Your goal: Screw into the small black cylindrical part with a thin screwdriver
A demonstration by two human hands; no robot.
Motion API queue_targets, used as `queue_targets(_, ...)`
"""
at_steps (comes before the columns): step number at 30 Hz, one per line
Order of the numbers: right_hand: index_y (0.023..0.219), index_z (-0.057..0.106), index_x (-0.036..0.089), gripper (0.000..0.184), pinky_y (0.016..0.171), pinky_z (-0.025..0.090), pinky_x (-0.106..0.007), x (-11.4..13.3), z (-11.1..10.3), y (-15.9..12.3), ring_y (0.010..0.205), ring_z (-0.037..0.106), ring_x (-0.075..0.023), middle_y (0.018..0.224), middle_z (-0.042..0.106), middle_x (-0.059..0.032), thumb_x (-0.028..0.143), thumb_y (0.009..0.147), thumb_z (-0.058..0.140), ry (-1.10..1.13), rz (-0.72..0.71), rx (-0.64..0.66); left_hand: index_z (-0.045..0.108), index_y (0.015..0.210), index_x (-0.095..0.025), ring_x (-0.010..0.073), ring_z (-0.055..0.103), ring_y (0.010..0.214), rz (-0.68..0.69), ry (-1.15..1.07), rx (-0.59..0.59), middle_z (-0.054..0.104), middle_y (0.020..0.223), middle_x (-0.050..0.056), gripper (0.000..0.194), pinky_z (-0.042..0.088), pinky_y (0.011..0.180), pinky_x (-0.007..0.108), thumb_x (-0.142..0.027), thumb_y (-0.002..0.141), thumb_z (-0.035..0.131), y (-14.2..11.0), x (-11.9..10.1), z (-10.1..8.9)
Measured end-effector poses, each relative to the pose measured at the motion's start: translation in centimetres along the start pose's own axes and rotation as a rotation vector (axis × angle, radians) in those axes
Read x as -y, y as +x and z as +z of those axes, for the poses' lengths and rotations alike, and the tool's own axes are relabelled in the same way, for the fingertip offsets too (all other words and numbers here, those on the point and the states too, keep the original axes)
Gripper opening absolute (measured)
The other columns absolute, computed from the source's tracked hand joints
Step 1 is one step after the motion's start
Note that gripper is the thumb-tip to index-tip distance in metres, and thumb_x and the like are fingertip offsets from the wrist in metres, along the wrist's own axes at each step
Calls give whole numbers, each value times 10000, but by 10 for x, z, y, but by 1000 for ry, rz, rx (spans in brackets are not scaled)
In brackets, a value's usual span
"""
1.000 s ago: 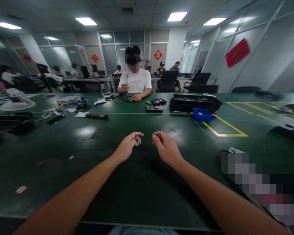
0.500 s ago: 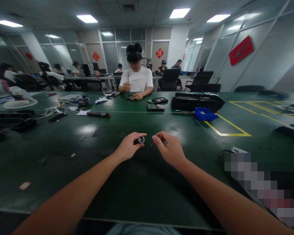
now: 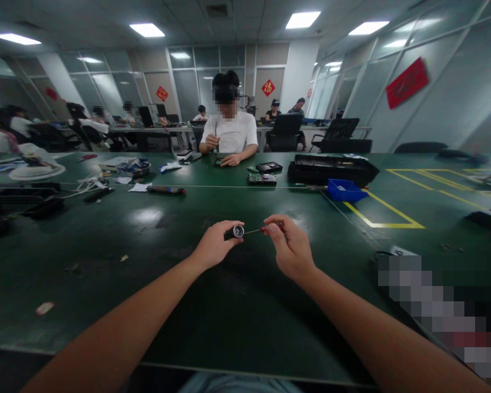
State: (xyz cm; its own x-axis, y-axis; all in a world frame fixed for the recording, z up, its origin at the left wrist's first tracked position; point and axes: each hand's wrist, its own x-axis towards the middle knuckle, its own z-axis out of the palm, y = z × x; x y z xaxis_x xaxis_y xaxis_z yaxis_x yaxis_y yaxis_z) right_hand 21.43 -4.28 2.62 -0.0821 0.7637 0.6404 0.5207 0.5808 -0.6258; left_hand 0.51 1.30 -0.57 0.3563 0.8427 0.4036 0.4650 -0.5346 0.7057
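Observation:
My left hand [image 3: 213, 244] is closed around a small dark cylinder with a silvery rim [image 3: 238, 231], its round open end turned toward me and to the right. Inside the rim some detail shows, too small to make out. My right hand [image 3: 291, 245] grips a screwdriver [image 3: 263, 229] with a red handle and a thin metal shaft. The shaft points left, and its tip meets the rim of the cylinder or lies just in front of it; I cannot tell which. Both hands are above the green tabletop [image 3: 229, 327].
Opposite sits a person in a white shirt [image 3: 229, 134], working on a small board. Circuit-board drives [image 3: 262, 179], a black case [image 3: 331, 169] and a blue bin [image 3: 346, 190] stand across the table. A dark tool [image 3: 166, 190] and cables [image 3: 84, 185] lie left.
The screwdriver has swung from pointing down-left to nearly level, its tip now at the cylinder's rim. My right hand has shifted slightly right. The left hand keeps its hold.

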Motion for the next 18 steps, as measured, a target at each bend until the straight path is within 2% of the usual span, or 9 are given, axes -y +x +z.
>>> queue_targets(4,1096,572,212,212,771,489,-328,0,2,1,864,671,-197,938,702,-61,328,979,439,-19,-12,10,661,1176,-263,241,579,1133,23,15,5,659,1205,41,383,399,1014,401,-260,797,718,0,1,1)
queue_targets(9,1068,591,209,209,773,488,-338,-2,3,4,855,671,-203,913,709,-60,333,968,456,-91,41,74,674,1155,-267,239,591,1108,54,3,32,670,1179,42,369,400,1005,399,-261,789,726,0,4,1)
queue_targets(18,1076,585,212,211,773,489,-329,-2,5,3,861,679,-195,904,711,-50,335,973,449,-9,71,67,670,1181,-289,251,588,1126,39,-7,72,669,1192,46,386,374,1033,420,-277,798,717,0,4,1)
